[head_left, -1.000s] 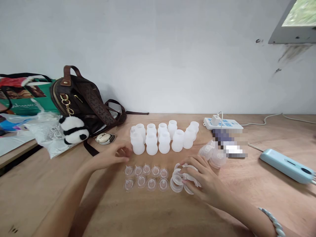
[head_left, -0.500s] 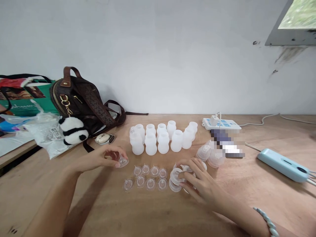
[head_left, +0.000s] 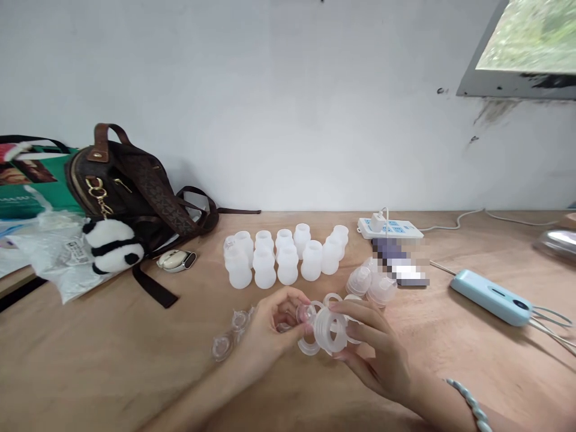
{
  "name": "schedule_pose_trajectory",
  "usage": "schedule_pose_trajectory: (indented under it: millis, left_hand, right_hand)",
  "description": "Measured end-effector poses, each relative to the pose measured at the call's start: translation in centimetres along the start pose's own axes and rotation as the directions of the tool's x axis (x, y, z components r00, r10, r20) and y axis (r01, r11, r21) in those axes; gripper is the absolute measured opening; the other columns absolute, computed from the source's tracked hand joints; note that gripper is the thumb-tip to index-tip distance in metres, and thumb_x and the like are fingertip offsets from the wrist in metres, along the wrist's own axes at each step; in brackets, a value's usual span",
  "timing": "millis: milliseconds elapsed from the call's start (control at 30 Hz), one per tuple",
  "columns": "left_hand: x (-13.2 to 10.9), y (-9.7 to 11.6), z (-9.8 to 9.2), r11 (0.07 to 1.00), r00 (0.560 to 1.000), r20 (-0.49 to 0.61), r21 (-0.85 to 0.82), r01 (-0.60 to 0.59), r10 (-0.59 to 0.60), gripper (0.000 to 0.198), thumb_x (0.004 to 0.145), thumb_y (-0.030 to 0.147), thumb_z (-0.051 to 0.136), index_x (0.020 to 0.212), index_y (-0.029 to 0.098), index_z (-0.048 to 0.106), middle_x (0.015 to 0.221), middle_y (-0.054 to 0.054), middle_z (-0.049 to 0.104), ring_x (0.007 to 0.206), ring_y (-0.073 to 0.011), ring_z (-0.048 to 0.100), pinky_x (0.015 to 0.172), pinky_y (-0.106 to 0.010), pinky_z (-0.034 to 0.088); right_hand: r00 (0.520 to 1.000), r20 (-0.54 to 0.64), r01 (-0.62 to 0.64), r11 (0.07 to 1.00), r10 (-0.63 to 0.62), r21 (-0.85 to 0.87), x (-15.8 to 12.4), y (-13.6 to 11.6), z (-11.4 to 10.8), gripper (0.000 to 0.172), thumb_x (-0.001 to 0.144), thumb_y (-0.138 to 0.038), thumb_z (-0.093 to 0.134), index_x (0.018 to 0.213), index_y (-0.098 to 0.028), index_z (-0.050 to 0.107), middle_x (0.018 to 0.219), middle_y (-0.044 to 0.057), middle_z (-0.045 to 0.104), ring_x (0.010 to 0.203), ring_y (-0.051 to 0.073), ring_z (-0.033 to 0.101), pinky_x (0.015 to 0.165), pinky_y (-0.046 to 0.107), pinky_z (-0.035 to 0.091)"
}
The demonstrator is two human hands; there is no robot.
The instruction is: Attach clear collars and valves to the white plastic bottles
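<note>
Between the thumb and fingers of my left hand is a clear bottle nipple. My right hand grips a translucent screw ring by its edge, its opening tilted toward me. Nipple and ring are close together; whether they touch I cannot tell. Other rings lie on the table beneath and behind my hands, partly covered. More clear nipples lie to the left, mostly hidden by my left hand and forearm. Behind them, several frosted baby bottles stand upright without lids.
Clear domed caps sit right of the bottles. Farther right are a power strip, a partly pixelated phone and a light blue device with cables. A backpack with a panda plush and a computer mouse are at left.
My left hand has carried the nipple rightward to my right hand. My right hand has picked up a ring from the pile. The view has shifted slightly to the right.
</note>
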State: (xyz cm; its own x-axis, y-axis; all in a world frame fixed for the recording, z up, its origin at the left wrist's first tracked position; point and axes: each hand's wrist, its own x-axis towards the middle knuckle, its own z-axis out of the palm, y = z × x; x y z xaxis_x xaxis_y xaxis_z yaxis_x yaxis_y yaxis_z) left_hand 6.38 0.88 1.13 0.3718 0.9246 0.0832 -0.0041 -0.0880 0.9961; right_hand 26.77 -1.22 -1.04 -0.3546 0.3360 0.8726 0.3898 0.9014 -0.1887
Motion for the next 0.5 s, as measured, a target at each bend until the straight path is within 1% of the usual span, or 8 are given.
schedule_pose_trajectory:
  millis: [133,200,267,300,367,500]
  left_hand:
    - [-1.2,0.0,0.5,0.999,0.998,0.064,-0.036,-0.025,0.027,0.023,0.077,0.032,0.079,0.091,0.019,0.064,0.081,-0.002,0.066,0.074,-0.0153,0.06,0.071,-0.027,0.05]
    - [-1.5,-0.1,0.5,0.988,0.992,0.112,-0.146,-0.045,0.062,0.025,0.082,0.032,0.075,0.1,0.021,0.06,0.085,-0.001,0.064,0.075,-0.0145,0.059,0.07,-0.027,0.05]
    - [-1.7,-0.3,0.6,0.959,0.982,0.154,-0.277,-0.064,0.11,0.033,0.085,0.033,0.073,0.109,0.025,0.052,0.091,-0.001,0.062,0.075,-0.0137,0.059,0.069,-0.027,0.051]
    - [-1.8,-0.4,0.7,0.946,0.978,0.164,-0.315,-0.074,0.131,0.036,0.085,0.034,0.073,0.111,0.027,0.048,0.093,-0.001,0.061,0.076,-0.0136,0.059,0.069,-0.027,0.051]
    - [-2.0,-0.6,0.8,0.947,0.978,0.153,-0.307,-0.093,0.145,0.037,0.085,0.032,0.073,0.111,0.027,0.047,0.094,0.0,0.061,0.08,-0.014,0.059,0.072,-0.027,0.05]
    - [-2.4,-0.6,0.9,0.979,0.99,0.064,-0.169,-0.117,0.13,0.026,0.085,0.027,0.073,0.101,0.025,0.053,0.088,0.001,0.061,0.08,-0.0138,0.059,0.075,-0.027,0.05]
  right_hand:
    - [0.996,0.086,-0.008,1.0,0.008,0.003,0.2,-0.1,0.2,0.03,0.097,-0.013,0.053,0.126,-0.018,0.048,0.114,0.017,0.071,0.109,0.026,0.067,0.087,0.043,0.057]
    - [0.995,0.097,-0.025,1.0,0.026,-0.011,0.2,-0.1,0.3,0.029,0.097,-0.012,0.052,0.126,-0.017,0.05,0.114,0.017,0.071,0.108,0.026,0.067,0.087,0.043,0.057]
    - [0.994,0.095,-0.049,0.999,0.051,-0.025,0.3,-0.2,0.4,0.028,0.099,-0.015,0.051,0.126,-0.017,0.051,0.115,0.018,0.071,0.107,0.026,0.068,0.084,0.043,0.058]
    - [0.994,0.097,-0.058,0.998,0.06,-0.027,0.3,-0.2,0.4,0.028,0.099,-0.017,0.051,0.127,-0.018,0.051,0.115,0.018,0.071,0.107,0.027,0.068,0.083,0.043,0.058]
    - [0.992,0.108,-0.064,0.998,0.065,-0.018,0.3,-0.3,0.5,0.028,0.1,-0.018,0.051,0.127,-0.018,0.051,0.115,0.018,0.071,0.106,0.027,0.068,0.083,0.043,0.058]
    - [0.983,0.166,-0.08,0.997,0.078,0.004,0.3,-0.4,0.4,0.03,0.098,-0.021,0.055,0.128,-0.018,0.049,0.119,0.017,0.069,0.111,0.026,0.066,0.088,0.042,0.056]
